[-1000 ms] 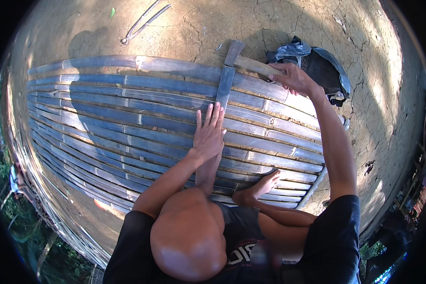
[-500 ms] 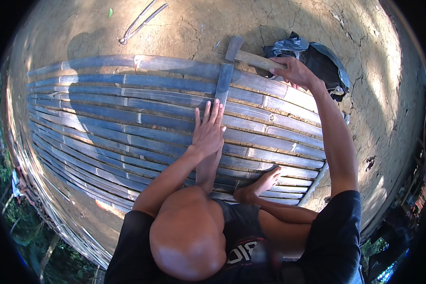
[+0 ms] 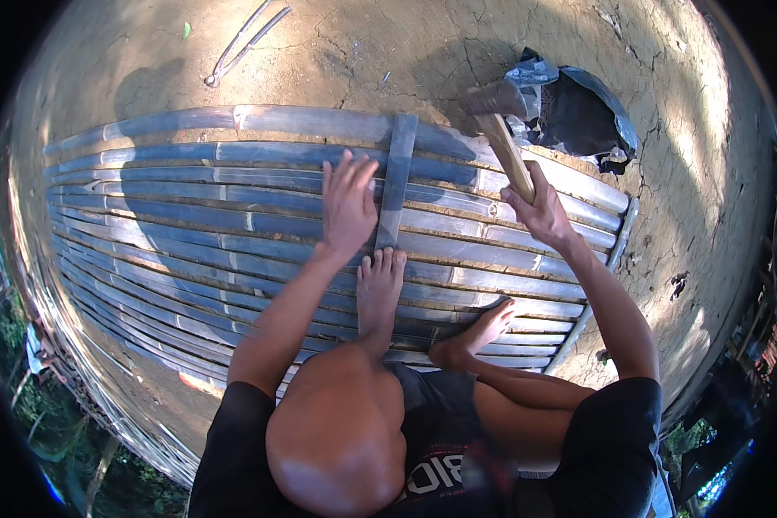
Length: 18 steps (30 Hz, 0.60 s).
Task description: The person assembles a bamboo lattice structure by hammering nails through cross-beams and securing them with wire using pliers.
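My right hand (image 3: 540, 211) is closed around the wooden handle of a hammer (image 3: 513, 161), whose metal head is raised over the far right of the slats. My left hand (image 3: 349, 207) hovers with fingers spread, holding nothing, just left of a flat dark strip (image 3: 398, 164). That strip lies across several long bamboo slats (image 3: 293, 226) set side by side with gaps. On its near end rest the toes of my left foot (image 3: 380, 285). My right foot (image 3: 479, 332) stands on the slats further right.
Pincers (image 3: 240, 48) with long handles lie on the cracked dirt beyond the slats. A crumpled black plastic bag (image 3: 589, 112) sits at the far right. Under the slats' right ends runs a pole (image 3: 622, 235). Long thin poles (image 3: 112, 380) lie along the left side.
My left hand has lifted off the strip and moved left. The hammer has swung right and been drawn nearer from the strip's far end, with my right hand lower in view.
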Available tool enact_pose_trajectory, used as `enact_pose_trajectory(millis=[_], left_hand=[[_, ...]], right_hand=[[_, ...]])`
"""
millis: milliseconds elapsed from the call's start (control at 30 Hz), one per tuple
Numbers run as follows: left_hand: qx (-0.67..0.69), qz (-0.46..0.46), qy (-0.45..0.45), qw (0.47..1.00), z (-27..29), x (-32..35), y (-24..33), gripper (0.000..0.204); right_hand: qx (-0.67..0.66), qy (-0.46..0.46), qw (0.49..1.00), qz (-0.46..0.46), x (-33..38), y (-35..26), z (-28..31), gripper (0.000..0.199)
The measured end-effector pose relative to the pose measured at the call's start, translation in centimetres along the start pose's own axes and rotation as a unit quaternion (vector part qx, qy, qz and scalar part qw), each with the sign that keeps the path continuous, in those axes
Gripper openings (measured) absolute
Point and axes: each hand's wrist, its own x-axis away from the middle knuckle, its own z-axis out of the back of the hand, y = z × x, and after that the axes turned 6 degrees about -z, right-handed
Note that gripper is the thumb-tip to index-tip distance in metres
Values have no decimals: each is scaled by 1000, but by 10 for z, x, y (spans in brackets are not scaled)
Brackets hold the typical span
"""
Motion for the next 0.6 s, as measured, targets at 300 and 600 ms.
enact_pose_trajectory(millis=[300,600], left_hand=[[-120,-74,-38,989,26,-87,-69,54],[-178,-112,-43,977,25,-86,-74,55]], right_hand=[[-25,-99,988,-117,56,23,-22,42],[-52,-56,989,-127,52,16,-22,45]])
